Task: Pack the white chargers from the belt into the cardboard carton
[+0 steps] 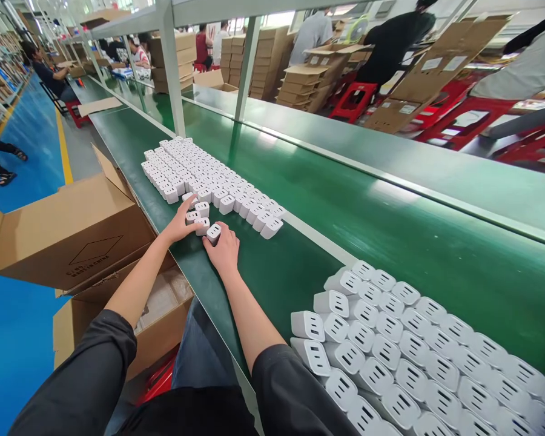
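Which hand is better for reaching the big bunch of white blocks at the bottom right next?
Probably the right hand. It's on that side, closer to the big bunch, though it seems to hold one white block. The left hand is farther off, at a few other blocks.

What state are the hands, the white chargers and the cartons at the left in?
Left hand: curved around a small cluster of chargers; whether gripping, can't tell.
Right hand: closed on a single charger, slotted end up.
Far charger group: packed in rows, slotted ends up.
Near charger group: packed close, cut off by the frame.
Printed carton: flaps open.
Lower carton: open, contents unclear.
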Available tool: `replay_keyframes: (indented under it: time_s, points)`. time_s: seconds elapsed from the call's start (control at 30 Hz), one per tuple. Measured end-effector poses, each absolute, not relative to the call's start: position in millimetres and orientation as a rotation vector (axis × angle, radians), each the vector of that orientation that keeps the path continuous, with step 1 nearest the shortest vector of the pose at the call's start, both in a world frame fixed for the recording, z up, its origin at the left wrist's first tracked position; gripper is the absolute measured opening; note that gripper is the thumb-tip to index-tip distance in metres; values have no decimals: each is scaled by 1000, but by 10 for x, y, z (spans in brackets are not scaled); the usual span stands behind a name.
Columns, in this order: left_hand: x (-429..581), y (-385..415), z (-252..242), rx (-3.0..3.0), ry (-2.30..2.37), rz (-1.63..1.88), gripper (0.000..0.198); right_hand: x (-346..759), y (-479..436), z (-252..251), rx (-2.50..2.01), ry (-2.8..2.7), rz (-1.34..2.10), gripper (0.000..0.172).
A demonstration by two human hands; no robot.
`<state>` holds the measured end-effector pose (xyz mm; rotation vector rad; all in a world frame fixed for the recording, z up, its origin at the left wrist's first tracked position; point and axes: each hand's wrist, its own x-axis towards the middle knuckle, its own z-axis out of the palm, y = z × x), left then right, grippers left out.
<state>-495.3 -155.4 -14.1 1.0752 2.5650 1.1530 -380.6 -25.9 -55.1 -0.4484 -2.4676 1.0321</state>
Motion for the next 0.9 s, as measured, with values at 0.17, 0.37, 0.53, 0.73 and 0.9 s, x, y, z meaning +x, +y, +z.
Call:
replay_keyframes:
  time_s: [0.17,0.37,0.53,0.73,0.9]
  points:
    - [-4956,-1495,-402,901,2210,1545,96,-3792,-285,-507,-452,-2506,1009,56]
    - [-4995,-1252,-493,765,2293,1849,84,-3795,-292,-500,-478,-2514,974,70]
    - [-5037,-1041,-487,702,2525,1881,62,-3799,-325,-502,-435,-2548,943,72]
    - [-5076,-967,-425,816,2717,1767,63,-3809,-314,-502,-455,-2490,985,69]
    - [-5201,-1141,-291,1349,2784,1090,61,-3833,-300,-532,-484,-2465,983,73]
